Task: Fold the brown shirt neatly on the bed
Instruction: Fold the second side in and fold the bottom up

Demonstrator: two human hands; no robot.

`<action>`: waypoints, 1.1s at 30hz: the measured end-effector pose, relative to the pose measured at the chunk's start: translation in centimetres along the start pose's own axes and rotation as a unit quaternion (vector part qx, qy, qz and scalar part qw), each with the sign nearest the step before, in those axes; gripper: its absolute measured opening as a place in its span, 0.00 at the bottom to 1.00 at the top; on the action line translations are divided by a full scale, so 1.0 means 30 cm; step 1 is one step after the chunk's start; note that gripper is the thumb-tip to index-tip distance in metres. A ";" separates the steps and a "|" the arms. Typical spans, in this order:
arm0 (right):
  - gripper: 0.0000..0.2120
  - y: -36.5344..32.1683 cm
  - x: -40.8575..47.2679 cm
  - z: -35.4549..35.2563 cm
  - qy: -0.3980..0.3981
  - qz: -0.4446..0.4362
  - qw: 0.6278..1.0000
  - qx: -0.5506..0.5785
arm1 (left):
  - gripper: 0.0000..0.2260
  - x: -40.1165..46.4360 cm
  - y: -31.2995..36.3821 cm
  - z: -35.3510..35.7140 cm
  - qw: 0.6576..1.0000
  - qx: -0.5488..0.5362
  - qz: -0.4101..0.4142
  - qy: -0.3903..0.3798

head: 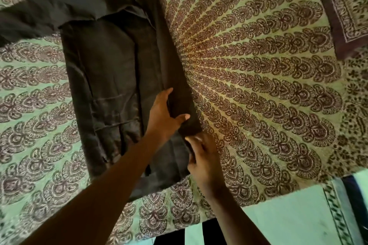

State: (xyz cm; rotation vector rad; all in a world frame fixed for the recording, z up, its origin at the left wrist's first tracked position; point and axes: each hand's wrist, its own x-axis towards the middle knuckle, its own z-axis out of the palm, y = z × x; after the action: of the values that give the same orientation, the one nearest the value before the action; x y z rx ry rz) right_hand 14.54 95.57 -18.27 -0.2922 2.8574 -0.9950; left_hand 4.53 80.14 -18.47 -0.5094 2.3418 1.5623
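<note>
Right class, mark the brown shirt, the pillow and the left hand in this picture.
brown shirt [111, 77], head view, flat folded middle panel.
pillow [346, 2], head view, patterned top face near the corner.
left hand [165, 117], head view, back of the hand.

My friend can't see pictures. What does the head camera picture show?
Two bare hands fold a dark brown cloth shirt on a bed covered by a green, brown-patterned bedspread. The left hand and the right hand both grip the shirt's right edge near its bottom corner.
</note>
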 end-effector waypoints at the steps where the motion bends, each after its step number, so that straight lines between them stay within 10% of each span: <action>1: 0.31 -0.006 -0.009 0.007 -0.028 -0.008 1.000 0.006 | 0.43 -0.009 -0.003 -0.008 1.000 0.009 -0.010 -0.003; 9: 0.27 0.058 -0.055 -0.015 0.014 0.092 0.985 -0.144 | 0.34 -0.055 -0.036 -0.041 0.989 0.147 0.030 -0.006; 21: 0.14 0.114 -0.093 -0.048 -0.047 -0.066 0.989 -0.127 | 0.37 -0.114 -0.088 -0.049 0.971 0.217 0.088 -0.051; 33: 0.15 0.099 0.285 -0.035 -0.045 -0.077 0.991 -0.099 | 0.59 -0.031 -0.053 -0.122 0.821 0.548 0.099 -0.126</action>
State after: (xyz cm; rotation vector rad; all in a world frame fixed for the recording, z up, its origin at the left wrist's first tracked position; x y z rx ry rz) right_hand 5.58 96.66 -19.59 -0.5683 2.8882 -0.7003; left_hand 5.93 76.33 -18.04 0.2164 2.6045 0.0959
